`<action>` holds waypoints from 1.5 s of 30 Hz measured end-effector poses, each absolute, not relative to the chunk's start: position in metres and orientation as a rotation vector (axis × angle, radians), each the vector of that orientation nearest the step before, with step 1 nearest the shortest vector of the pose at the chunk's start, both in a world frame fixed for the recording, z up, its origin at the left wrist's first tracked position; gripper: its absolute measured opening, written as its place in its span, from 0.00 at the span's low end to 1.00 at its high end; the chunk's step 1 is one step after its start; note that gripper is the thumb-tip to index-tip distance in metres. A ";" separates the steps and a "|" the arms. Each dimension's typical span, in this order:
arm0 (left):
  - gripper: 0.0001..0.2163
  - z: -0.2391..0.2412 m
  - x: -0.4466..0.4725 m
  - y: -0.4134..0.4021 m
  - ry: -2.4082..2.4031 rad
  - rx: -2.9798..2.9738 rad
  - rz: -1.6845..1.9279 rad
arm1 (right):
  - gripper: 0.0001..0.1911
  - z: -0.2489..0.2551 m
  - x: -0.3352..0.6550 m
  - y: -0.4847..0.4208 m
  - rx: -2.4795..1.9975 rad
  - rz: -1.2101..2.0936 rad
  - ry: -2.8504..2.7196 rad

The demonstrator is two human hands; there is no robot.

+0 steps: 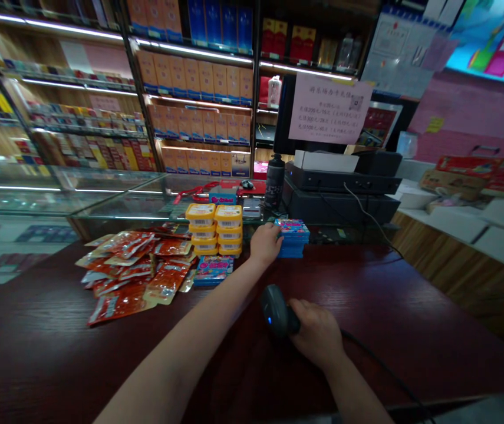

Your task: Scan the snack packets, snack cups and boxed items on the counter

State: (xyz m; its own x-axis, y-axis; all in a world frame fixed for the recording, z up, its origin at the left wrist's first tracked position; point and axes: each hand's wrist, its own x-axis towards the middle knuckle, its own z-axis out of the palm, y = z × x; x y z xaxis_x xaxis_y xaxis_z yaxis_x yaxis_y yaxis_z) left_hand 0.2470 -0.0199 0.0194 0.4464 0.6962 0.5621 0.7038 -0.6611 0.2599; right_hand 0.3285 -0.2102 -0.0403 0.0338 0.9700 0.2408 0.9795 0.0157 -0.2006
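Note:
My left hand [266, 242] reaches forward and grips the left side of a stack of blue packs [293, 238] on the dark red counter [48, 347]. Nearer to me, my right hand [317, 333] is closed round the handle of a black barcode scanner [277, 310], whose head points left and shows a small blue light. Its cable [379, 365] trails off to the lower right. Left of the blue stack stand two piles of yellow tubs [216, 228], with one flat blue pack [213, 270] lying in front of them.
A heap of red snack sachets [132, 271] covers the counter's left part. Behind stand a glass display case [101, 200], a dark bottle [274, 182], a black till with a printer [340, 188] and a pink notice [329, 109]. Shelves of boxed goods [198, 76] fill the back wall.

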 end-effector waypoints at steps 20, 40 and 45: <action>0.20 -0.053 0.085 -0.079 -1.466 -2.599 -0.802 | 0.16 -0.050 0.332 -0.219 -1.974 -0.143 -2.024; 0.10 -0.036 0.047 -0.072 -1.443 -2.284 -1.864 | 0.17 -0.057 0.332 -0.223 -1.977 -0.253 -2.037; 0.14 -0.046 0.051 -0.058 -1.677 -2.040 -2.863 | 0.15 -0.048 0.328 -0.221 -1.982 -0.090 -1.982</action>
